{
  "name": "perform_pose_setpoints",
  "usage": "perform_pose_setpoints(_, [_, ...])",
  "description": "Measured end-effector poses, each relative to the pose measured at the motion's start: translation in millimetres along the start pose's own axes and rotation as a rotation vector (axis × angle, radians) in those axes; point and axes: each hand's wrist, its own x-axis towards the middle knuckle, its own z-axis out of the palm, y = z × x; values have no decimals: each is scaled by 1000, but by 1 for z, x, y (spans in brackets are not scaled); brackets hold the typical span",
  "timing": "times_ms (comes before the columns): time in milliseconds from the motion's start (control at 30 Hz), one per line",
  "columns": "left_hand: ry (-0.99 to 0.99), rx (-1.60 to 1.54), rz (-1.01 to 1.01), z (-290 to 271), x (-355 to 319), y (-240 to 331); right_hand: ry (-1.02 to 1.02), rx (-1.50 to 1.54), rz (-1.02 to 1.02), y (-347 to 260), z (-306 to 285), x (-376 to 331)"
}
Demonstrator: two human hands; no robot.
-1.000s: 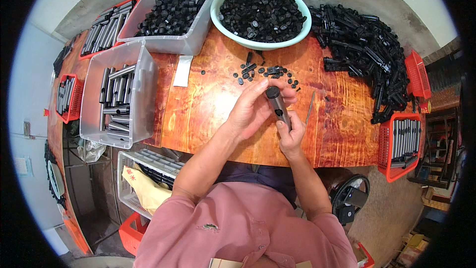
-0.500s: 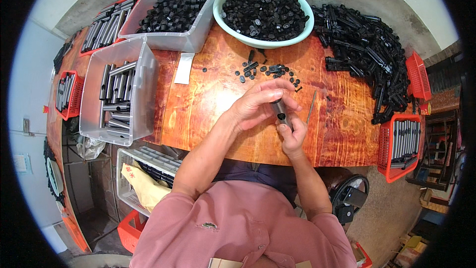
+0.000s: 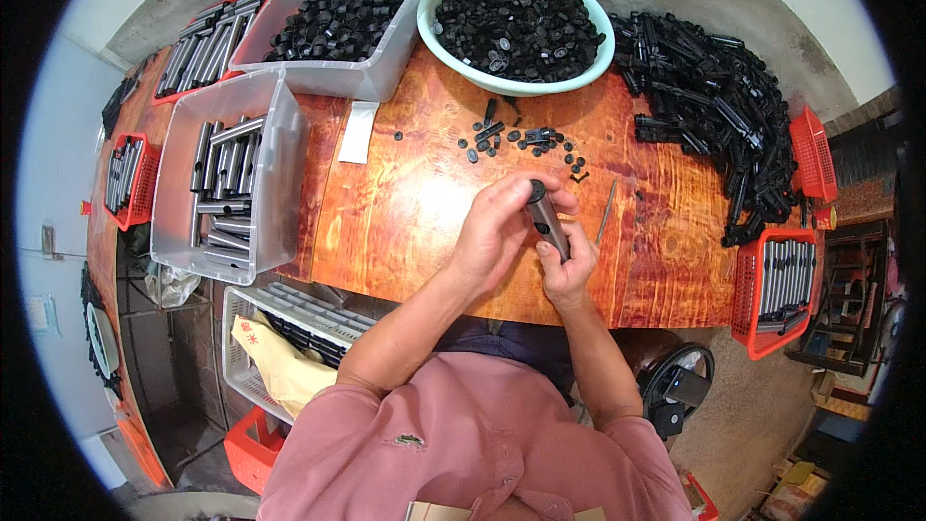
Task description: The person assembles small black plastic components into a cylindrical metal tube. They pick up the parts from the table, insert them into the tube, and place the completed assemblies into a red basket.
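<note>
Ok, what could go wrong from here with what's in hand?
The dark tube, gripped by the right hand with the left hand around its upper end, might slip and scatter the small black parts lying just beyond. The thin rod lies beside the right hand, so an outward swing could knock it.

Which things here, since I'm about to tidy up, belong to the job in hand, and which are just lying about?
Job in hand, it seems:
dark tube, gripped by the right hand, left hand at its upper end
metallic tubes in the near clear bin
loose small black parts

Likely just lying about:
white strip
yellow sack or sheet
</note>
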Motion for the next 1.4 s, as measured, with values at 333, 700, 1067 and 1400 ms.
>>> perform_pose_setpoints(333, [-226,523,219,21,-23,-4,-16,76,-152,21,6,-6])
perform_pose_setpoints(700, [-171,549,309,21,-23,-12,-43,165,-112,19,7,-8])
perform_pose_setpoints(1067, [115,125,120,25,-2,-11,60,-122,-112,-10,11,6])
perform_pose_setpoints(1400, [-147,128,9,15,0,6,-48,26,148,-12,7,2])
